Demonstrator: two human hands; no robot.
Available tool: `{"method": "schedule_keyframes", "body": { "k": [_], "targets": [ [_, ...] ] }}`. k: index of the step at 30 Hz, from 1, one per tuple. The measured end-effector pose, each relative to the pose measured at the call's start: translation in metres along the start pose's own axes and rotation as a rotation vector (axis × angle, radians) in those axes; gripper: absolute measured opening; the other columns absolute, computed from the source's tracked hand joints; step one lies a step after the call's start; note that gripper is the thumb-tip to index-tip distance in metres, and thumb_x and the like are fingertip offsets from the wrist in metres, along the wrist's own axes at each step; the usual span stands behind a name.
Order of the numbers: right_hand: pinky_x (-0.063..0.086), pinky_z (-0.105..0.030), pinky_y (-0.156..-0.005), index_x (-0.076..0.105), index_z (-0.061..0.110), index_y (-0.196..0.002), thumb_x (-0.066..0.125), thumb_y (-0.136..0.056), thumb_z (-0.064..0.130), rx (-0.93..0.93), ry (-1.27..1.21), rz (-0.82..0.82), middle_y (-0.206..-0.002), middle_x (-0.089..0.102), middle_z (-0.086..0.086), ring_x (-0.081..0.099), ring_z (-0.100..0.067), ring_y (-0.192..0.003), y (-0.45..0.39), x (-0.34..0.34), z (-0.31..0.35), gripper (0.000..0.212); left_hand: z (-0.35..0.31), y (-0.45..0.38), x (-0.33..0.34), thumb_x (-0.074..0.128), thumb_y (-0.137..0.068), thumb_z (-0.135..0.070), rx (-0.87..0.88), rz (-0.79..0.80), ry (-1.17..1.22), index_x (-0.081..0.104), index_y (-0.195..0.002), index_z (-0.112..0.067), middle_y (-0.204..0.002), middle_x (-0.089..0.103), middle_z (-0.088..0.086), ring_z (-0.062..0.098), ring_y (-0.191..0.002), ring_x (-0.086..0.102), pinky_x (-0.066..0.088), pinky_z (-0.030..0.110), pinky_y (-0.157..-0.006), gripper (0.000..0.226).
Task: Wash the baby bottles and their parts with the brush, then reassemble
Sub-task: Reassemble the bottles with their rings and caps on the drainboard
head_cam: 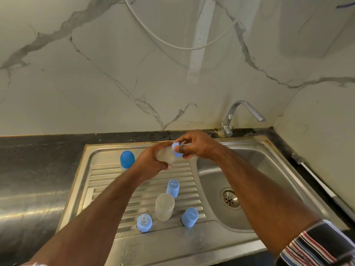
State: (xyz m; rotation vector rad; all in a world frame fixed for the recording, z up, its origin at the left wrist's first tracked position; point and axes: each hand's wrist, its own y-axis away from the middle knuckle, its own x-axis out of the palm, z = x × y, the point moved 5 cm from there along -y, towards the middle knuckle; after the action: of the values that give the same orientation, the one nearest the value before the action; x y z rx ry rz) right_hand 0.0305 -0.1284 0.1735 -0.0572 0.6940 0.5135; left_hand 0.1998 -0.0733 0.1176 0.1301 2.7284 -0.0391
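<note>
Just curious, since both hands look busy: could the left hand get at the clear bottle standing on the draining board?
Probably yes, but not right away. The clear bottle stands in the open below the left hand, with nothing over it. That hand's grip is on another bottle, which it would need to put down first.

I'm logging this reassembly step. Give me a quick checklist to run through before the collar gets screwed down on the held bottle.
1. Left hand grips the clear bottle: ok.
2. Right hand holds the blue collar at the bottle's mouth: ok.
3. Collar seated square on the threads: cannot tell, fingers cover it.
4. Teat fitted in that collar: cannot tell.
5. Faucet off: ok, no water shows.
6. Second bottle and loose blue parts on the drainboard: ok.
</note>
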Motion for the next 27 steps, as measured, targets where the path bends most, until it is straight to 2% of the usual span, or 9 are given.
{"method": "schedule_keyframes", "body": {
  "k": [6, 8, 11, 14, 16, 18, 21, 24, 27],
  "targets": [
    [0.055, -0.029, -0.09, 0.074, 0.022, -0.112, 0.088, -0.075, 0.024, -0.049, -0.007, 0.028, -0.105, 0.074, 0.004, 0.069, -0.009, -0.098, 0.001, -0.004, 0.002, 0.039, 0.001, -0.004, -0.014, 0.086, -0.074, -0.007, 0.007, 0.004, -0.072, 0.058, -0.14, -0.034, -0.116, 0.068, -0.009, 0.012, -0.107, 0.064, 0.055, 0.036, -0.095, 0.076],
    [0.059, -0.032, -0.076, 0.076, 0.013, -0.097, 0.082, -0.081, 0.039, 0.022, -0.089, 0.001, -0.089, 0.076, -0.009, 0.072, -0.018, -0.077, -0.002, 0.001, 0.003, 0.031, -0.001, -0.004, -0.013, 0.086, -0.074, -0.009, 0.041, -0.02, -0.107, 0.058, -0.139, -0.033, -0.117, 0.068, -0.009, 0.011, -0.106, 0.063, 0.055, 0.031, -0.091, 0.075],
    [0.054, -0.03, -0.052, 0.069, 0.005, -0.084, 0.058, -0.079, 0.073, 0.174, -0.073, -0.032, -0.073, 0.073, -0.02, 0.064, -0.022, -0.053, -0.001, 0.008, 0.003, 0.069, -0.003, -0.005, -0.014, 0.086, -0.075, -0.01, 0.078, -0.053, -0.142, 0.057, -0.135, -0.03, -0.114, 0.064, -0.013, 0.005, -0.101, 0.06, 0.047, 0.017, -0.079, 0.069],
    [0.061, -0.037, -0.071, 0.064, 0.01, -0.119, 0.062, -0.07, 0.073, 0.218, -0.115, 0.115, -0.103, 0.073, -0.013, 0.073, -0.023, -0.084, 0.005, 0.007, 0.001, 0.08, 0.005, -0.005, -0.018, 0.087, -0.073, -0.011, 0.038, -0.046, -0.132, 0.057, -0.135, -0.03, -0.115, 0.063, -0.014, 0.008, -0.104, 0.06, 0.045, 0.017, -0.079, 0.071],
    [0.059, -0.039, -0.09, 0.066, 0.018, -0.124, 0.085, -0.073, 0.047, 0.054, -0.086, 0.098, -0.115, 0.071, -0.003, 0.07, -0.016, -0.101, 0.002, -0.001, 0.005, 0.062, 0.008, -0.005, -0.018, 0.088, -0.072, -0.012, 0.031, -0.05, -0.121, 0.059, -0.133, -0.031, -0.116, 0.065, -0.013, 0.009, -0.105, 0.061, 0.047, 0.022, -0.081, 0.07],
    [0.061, -0.037, -0.08, 0.075, 0.013, -0.104, 0.084, -0.079, 0.036, 0.017, -0.085, -0.018, -0.095, 0.076, -0.006, 0.074, -0.018, -0.083, -0.003, 0.001, 0.007, 0.035, 0.003, -0.007, -0.014, 0.088, -0.071, -0.012, 0.059, -0.073, -0.109, 0.061, -0.131, -0.032, -0.113, 0.066, -0.013, 0.007, -0.102, 0.062, 0.049, 0.024, -0.081, 0.068],
    [0.052, -0.026, -0.046, 0.071, 0.007, -0.085, 0.059, -0.089, 0.066, 0.29, -0.09, -0.127, -0.065, 0.071, -0.014, 0.061, -0.018, -0.044, -0.006, 0.007, 0.0, 0.061, -0.004, -0.008, -0.014, 0.088, -0.072, -0.011, 0.086, -0.102, -0.11, 0.06, -0.134, -0.029, -0.114, 0.066, -0.011, 0.009, -0.101, 0.062, 0.05, 0.025, -0.084, 0.07],
    [0.062, -0.037, -0.076, 0.068, 0.016, -0.118, 0.063, -0.07, 0.08, 0.249, -0.075, 0.054, -0.097, 0.076, -0.007, 0.073, -0.017, -0.08, -0.006, -0.001, 0.001, 0.081, 0.006, -0.007, -0.014, 0.088, -0.073, -0.012, 0.05, -0.078, -0.13, 0.059, -0.136, -0.028, -0.118, 0.065, -0.009, 0.012, -0.105, 0.061, 0.048, 0.025, -0.085, 0.071],
    [0.053, -0.032, -0.097, 0.072, 0.025, -0.121, 0.089, -0.071, 0.037, 0.0, -0.004, 0.168, -0.118, 0.072, 0.009, 0.068, -0.008, -0.107, -0.001, -0.007, 0.014, 0.054, 0.01, -0.004, -0.014, 0.088, -0.074, -0.014, 0.04, -0.083, -0.127, 0.059, -0.134, -0.029, -0.116, 0.064, -0.01, 0.011, -0.105, 0.062, 0.049, 0.023, -0.084, 0.069]
  ]
}}
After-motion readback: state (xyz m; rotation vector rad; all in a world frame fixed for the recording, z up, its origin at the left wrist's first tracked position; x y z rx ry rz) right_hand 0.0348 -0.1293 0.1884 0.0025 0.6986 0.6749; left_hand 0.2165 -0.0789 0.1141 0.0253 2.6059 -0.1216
